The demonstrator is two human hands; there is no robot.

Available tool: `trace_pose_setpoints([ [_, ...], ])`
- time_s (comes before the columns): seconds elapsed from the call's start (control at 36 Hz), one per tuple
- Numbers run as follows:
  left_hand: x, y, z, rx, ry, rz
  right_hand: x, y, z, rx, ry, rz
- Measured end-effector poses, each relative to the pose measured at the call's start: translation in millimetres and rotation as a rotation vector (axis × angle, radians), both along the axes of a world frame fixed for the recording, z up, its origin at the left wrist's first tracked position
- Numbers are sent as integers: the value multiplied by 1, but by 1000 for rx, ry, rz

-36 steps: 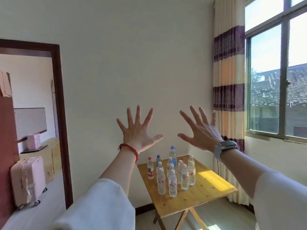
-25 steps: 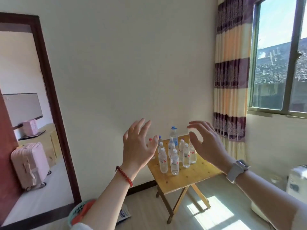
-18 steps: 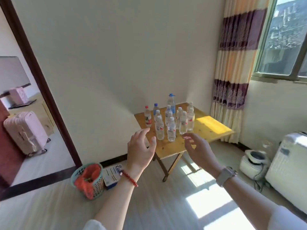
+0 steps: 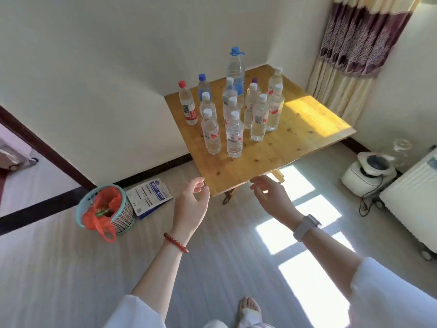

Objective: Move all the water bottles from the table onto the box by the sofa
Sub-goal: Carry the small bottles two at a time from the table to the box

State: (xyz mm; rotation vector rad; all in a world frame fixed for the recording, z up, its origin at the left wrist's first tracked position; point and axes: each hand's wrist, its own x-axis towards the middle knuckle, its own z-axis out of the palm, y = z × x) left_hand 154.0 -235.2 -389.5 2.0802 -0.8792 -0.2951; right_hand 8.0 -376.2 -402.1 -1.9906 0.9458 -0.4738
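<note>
Bottles (image 4: 234, 134) cluster upright on table (image 4: 295, 138) at 12 o'clock; I see left hand (image 4: 191, 204) and right hand (image 4: 272, 197) loosely spread, empty, near its front edge.

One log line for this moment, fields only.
left hand: open, empty | right hand: open, empty | clear plastic water bottles: upright on wooden folding table | none moved yet

Empty hands before a table of bottles

Left hand (image 4: 191, 204) and right hand (image 4: 272, 197) hang loosely curled just short of the wooden table (image 4: 295, 138), water bottles (image 4: 234, 136) clustered upright.
</note>
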Motion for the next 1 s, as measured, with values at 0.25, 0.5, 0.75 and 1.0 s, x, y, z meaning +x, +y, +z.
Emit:
trace_pose_setpoints([
  [0.25,94,-91,-26,115,87,26,93,-89,-25,103,45,-64],
  [0.5,190,-189,-73,193,202,-51,178,-169,-68,181,172,-177],
  [0.75,241,-254,-111,129,158,-151,225,-209,-103,279,134,-224],
  [1.0,232,-269,-107,-41,151,-225,212,-197,-98,248,21,-222],
])
